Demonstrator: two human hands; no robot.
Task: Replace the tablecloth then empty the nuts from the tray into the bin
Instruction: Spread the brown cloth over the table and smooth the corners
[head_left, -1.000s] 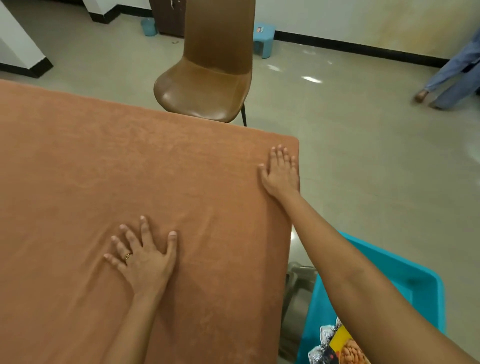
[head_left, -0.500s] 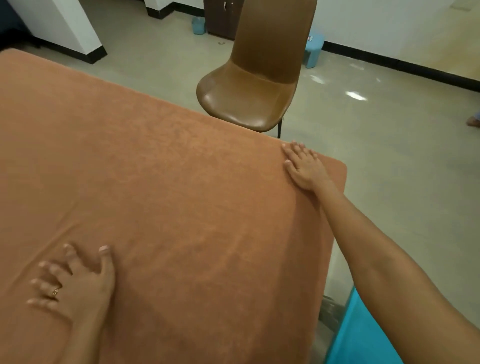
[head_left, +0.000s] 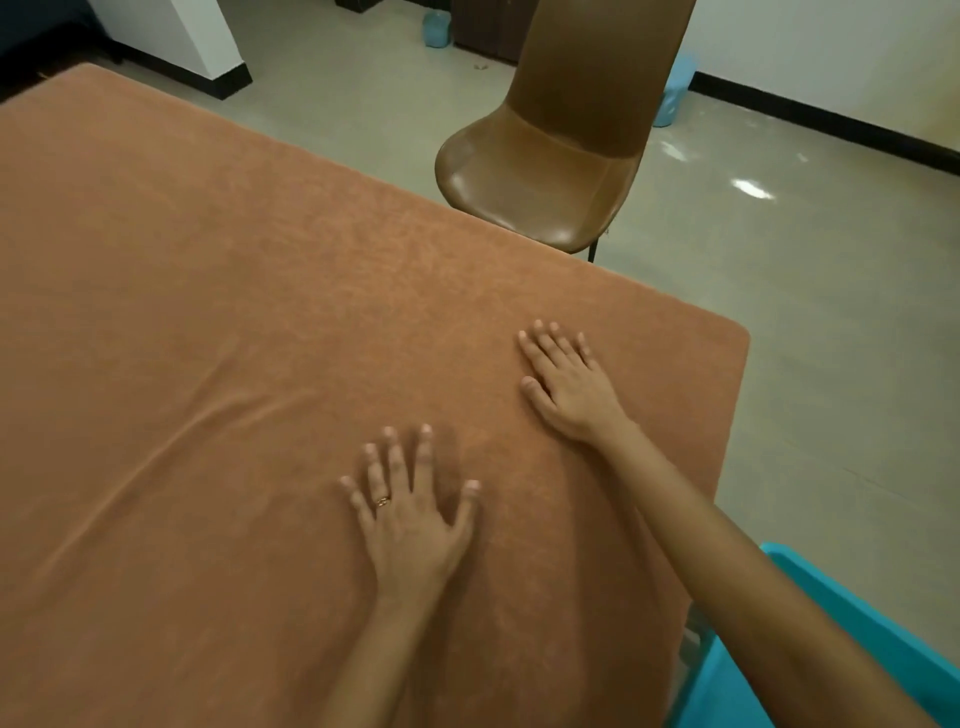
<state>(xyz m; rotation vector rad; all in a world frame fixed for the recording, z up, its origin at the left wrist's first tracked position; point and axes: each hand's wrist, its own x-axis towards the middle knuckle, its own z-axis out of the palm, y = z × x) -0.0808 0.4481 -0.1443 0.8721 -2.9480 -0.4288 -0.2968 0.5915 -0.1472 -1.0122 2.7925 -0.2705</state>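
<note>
Orange tablecloth spread over bench, creased left of centre. Left hand, right hand flat on cloth near far right corner, fingers straight, relaxed, gripping nothing. Risk: dragging cloth askew through uneven pressing, deepening creases or baring corner.

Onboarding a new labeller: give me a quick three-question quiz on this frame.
1. True or false: the left hand grips a fold of the cloth.
2. What stands beyond the cloth's far edge? A) brown chair B) ladder C) trolley
3. Fill in: the hand nearer the cloth's corner is the ___ one.
Key: 1 false, it lies flat, fingers spread; 2 A; 3 right hand.
</note>
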